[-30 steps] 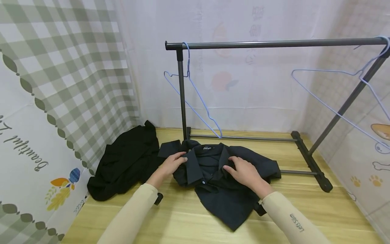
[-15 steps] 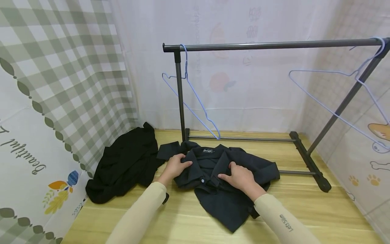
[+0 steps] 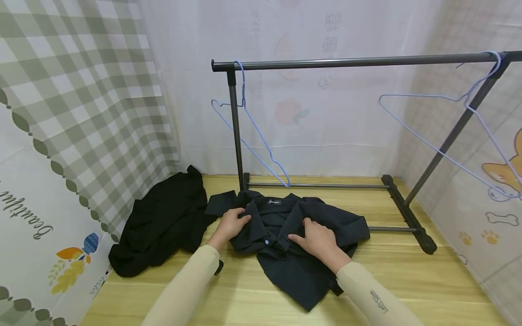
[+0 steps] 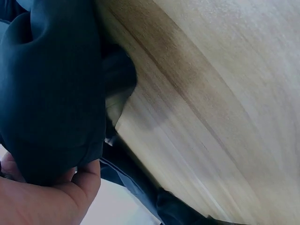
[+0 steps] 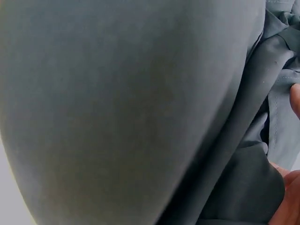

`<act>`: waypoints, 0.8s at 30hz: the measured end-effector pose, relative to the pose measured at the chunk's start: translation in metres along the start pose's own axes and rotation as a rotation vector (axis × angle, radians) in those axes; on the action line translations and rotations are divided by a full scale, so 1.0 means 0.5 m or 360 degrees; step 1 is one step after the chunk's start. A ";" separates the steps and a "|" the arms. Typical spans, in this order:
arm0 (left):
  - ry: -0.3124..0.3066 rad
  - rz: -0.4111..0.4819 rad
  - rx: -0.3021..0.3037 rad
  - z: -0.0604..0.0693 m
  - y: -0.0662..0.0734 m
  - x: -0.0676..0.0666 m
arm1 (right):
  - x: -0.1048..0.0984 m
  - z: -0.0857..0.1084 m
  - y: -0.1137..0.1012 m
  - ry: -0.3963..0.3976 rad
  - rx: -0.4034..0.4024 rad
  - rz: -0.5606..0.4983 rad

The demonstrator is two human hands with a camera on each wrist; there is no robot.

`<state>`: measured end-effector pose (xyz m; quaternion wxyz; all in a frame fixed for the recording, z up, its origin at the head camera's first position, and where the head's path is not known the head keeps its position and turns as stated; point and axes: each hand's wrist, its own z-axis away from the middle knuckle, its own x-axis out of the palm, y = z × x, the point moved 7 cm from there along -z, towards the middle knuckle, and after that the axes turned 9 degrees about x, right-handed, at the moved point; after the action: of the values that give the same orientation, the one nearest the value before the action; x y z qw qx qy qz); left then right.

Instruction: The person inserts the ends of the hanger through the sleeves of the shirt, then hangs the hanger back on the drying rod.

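Note:
A dark collared shirt (image 3: pixel 302 271) lies crumpled on the wooden surface, its collar and label toward the rack. My left hand (image 3: pixel 230 225) pinches its left side by the collar; in the left wrist view the fingers of that hand (image 4: pixel 61 197) go under a fold of dark cloth (image 4: pixel 51 93). On the shirt's right front, my right hand (image 3: pixel 319 240) grips the fabric between thumb and fingers. Close grey-looking cloth (image 5: pixel 117 103) fills most of the right wrist view, with part of the hand (image 5: pixel 290 197) at its right edge.
Left of the shirt lies a heap of black cloth (image 3: pixel 163 222). Behind stands a dark metal rack (image 3: pixel 346 62) with one blue hanger (image 3: pixel 265 144) at its left end and another blue hanger (image 3: pixel 424 139) at its right. Checked fabric (image 3: pixel 114 90) covers the left wall.
Both hands have closed on the shirt beside its collar, and the collar sides have shifted slightly. The whole head view has drifted a little, moving the rack leftward in the picture.

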<state>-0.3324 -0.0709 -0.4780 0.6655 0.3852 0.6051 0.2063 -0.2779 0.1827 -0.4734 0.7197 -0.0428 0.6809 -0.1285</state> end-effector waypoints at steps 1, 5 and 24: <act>-0.0005 0.0007 0.0001 0.001 0.000 0.000 | -0.003 0.002 0.000 0.0012 -0.0006 0.0001; -0.0004 0.0031 0.0013 0.004 0.002 -0.002 | -0.019 0.008 -0.002 0.0056 -0.0039 0.0006; 0.0079 0.0049 0.0023 0.004 0.004 -0.014 | -0.130 0.012 0.040 0.0241 -0.0147 -0.0109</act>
<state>-0.3315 -0.0755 -0.4722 0.6442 0.3941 0.6169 0.2215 -0.2718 0.2173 -0.4150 0.6586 -0.0894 0.7368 -0.1243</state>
